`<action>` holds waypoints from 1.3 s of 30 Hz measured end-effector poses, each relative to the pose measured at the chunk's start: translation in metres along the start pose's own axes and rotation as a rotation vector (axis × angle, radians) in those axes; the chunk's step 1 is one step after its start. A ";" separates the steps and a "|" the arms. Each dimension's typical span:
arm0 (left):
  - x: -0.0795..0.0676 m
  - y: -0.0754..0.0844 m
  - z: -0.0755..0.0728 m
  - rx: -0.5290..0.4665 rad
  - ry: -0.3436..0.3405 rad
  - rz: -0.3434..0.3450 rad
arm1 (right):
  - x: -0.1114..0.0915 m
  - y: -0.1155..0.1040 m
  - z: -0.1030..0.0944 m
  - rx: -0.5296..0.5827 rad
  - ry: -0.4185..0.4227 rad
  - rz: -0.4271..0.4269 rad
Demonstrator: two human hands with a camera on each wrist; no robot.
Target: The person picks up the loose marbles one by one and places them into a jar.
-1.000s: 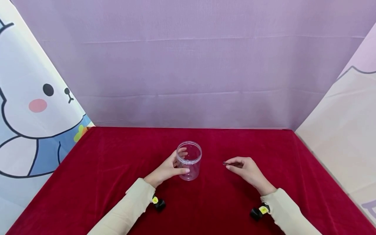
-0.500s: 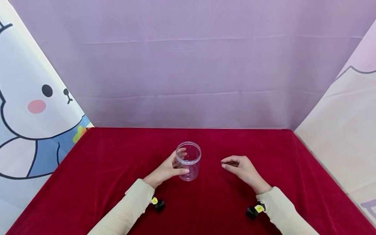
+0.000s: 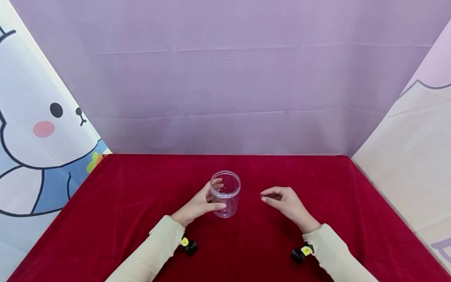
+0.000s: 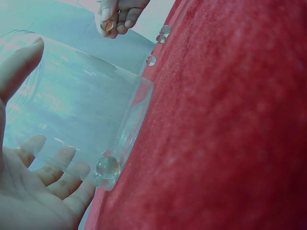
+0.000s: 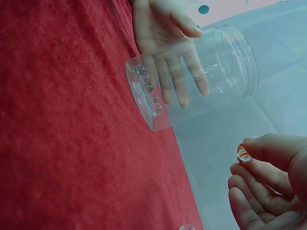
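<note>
My left hand [image 3: 198, 201] grips a clear plastic jar [image 3: 231, 204], thumb in front and fingers round the far side. The jar stands upright on the red cloth, its top uncovered. Several glass marbles [image 5: 154, 98] lie on the jar's bottom in the right wrist view; the left wrist view shows one marble [image 4: 108, 167] large near the fingers. My right hand [image 3: 287, 201] is to the right of the jar, apart from it. Between its thumb and index fingertip it pinches a clear marble [image 5: 243, 152] with an orange swirl.
Loose marbles [image 4: 161, 38] lie on the cloth beyond the jar in the left wrist view. Another marble [image 5: 187, 227] shows at the bottom edge of the right wrist view. Red cloth [image 3: 148, 172] covers the table, with a purple curtain [image 3: 225, 78] behind.
My right hand has moved a little left toward the jar with the marble between its fingertips. My left hand and the jar have stayed in place.
</note>
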State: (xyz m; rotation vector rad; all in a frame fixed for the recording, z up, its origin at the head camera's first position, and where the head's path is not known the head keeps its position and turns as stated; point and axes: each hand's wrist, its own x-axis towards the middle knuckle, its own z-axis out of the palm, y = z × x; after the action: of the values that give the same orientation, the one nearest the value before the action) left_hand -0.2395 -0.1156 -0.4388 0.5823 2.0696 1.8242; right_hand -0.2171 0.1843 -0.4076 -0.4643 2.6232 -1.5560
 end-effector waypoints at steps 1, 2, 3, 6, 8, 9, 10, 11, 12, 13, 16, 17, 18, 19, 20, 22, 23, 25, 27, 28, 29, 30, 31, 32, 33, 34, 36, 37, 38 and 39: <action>0.000 0.000 0.000 0.000 0.000 -0.001 | 0.001 0.000 0.001 -0.002 -0.001 0.001; 0.000 0.000 0.000 0.000 0.001 -0.003 | 0.001 0.000 0.001 -0.003 -0.002 0.002; 0.000 -0.001 0.000 0.001 0.001 -0.006 | 0.002 -0.001 0.002 -0.001 -0.002 0.003; -0.001 -0.001 0.000 0.002 0.000 -0.015 | 0.002 -0.002 0.004 0.008 -0.006 0.000; -0.001 -0.002 0.000 0.001 0.000 -0.022 | 0.003 -0.002 0.005 0.006 -0.007 -0.002; -0.002 -0.002 0.000 0.002 -0.001 -0.022 | 0.003 -0.003 0.006 0.003 -0.007 -0.005; -0.002 -0.002 0.000 0.001 -0.001 -0.024 | 0.004 -0.003 0.007 -0.003 -0.007 -0.008; -0.002 -0.002 0.000 0.003 -0.001 -0.025 | 0.004 -0.004 0.007 -0.009 -0.006 -0.012; -0.002 -0.002 0.000 0.003 -0.001 -0.025 | 0.005 -0.004 0.008 -0.018 -0.006 -0.017; -0.002 -0.002 0.000 0.002 -0.002 -0.024 | 0.005 -0.005 0.009 -0.024 -0.006 -0.020; -0.003 -0.002 0.000 0.003 -0.002 -0.024 | 0.007 -0.009 0.011 -0.032 -0.008 -0.027; -0.003 -0.002 0.000 0.003 -0.002 -0.024 | 0.008 -0.010 0.011 -0.032 -0.008 -0.028; -0.003 -0.002 0.000 0.003 -0.002 -0.023 | 0.008 -0.010 0.012 -0.031 -0.010 -0.033; -0.003 -0.002 0.000 0.005 -0.001 -0.023 | 0.009 -0.011 0.013 -0.027 -0.008 -0.031; -0.003 -0.002 0.000 0.006 0.000 -0.025 | 0.009 -0.012 0.014 -0.021 -0.007 -0.030; -0.003 -0.002 0.001 0.006 0.002 -0.026 | 0.010 -0.014 0.015 -0.008 -0.009 -0.029; -0.002 -0.002 0.001 0.007 0.003 -0.027 | 0.011 -0.014 0.016 -0.005 -0.010 -0.029; -0.002 -0.002 0.001 0.008 0.004 -0.025 | 0.012 -0.015 0.017 0.001 -0.011 -0.026; -0.002 -0.002 0.001 0.007 0.003 -0.022 | 0.013 -0.015 0.018 0.002 -0.014 -0.032; -0.002 -0.002 0.001 0.008 0.004 -0.022 | 0.013 -0.016 0.019 0.002 -0.015 -0.035; -0.001 -0.002 0.001 0.009 0.003 -0.022 | 0.014 -0.016 0.019 0.002 -0.014 -0.038; -0.001 -0.002 0.001 0.009 0.003 -0.023 | 0.014 -0.016 0.020 0.007 -0.014 -0.040; -0.001 -0.002 0.001 0.011 0.003 -0.024 | 0.015 -0.017 0.020 0.012 -0.013 -0.043; -0.001 -0.002 0.001 0.010 0.003 -0.027 | 0.015 -0.017 0.021 0.017 -0.013 -0.046; -0.001 -0.001 0.000 0.010 0.004 -0.030 | 0.015 -0.018 0.021 0.025 -0.013 -0.049; -0.001 -0.001 0.001 0.010 0.005 -0.034 | 0.016 -0.019 0.021 0.029 -0.012 -0.050; -0.001 -0.001 0.000 0.011 0.006 -0.039 | 0.017 -0.021 0.023 0.036 -0.006 -0.053; -0.001 0.000 0.000 0.011 0.008 -0.041 | 0.018 -0.021 0.023 0.037 -0.003 -0.054; -0.001 0.000 0.000 0.011 0.010 -0.044 | 0.018 -0.022 0.024 0.038 -0.002 -0.059; -0.001 0.000 0.000 0.012 0.012 -0.046 | 0.019 -0.023 0.025 0.039 -0.001 -0.059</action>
State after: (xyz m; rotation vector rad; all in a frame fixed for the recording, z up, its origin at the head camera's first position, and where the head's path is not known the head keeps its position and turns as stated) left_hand -0.2386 -0.1157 -0.4387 0.5236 2.0851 1.7949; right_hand -0.2249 0.1478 -0.3976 -0.5439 2.5961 -1.6204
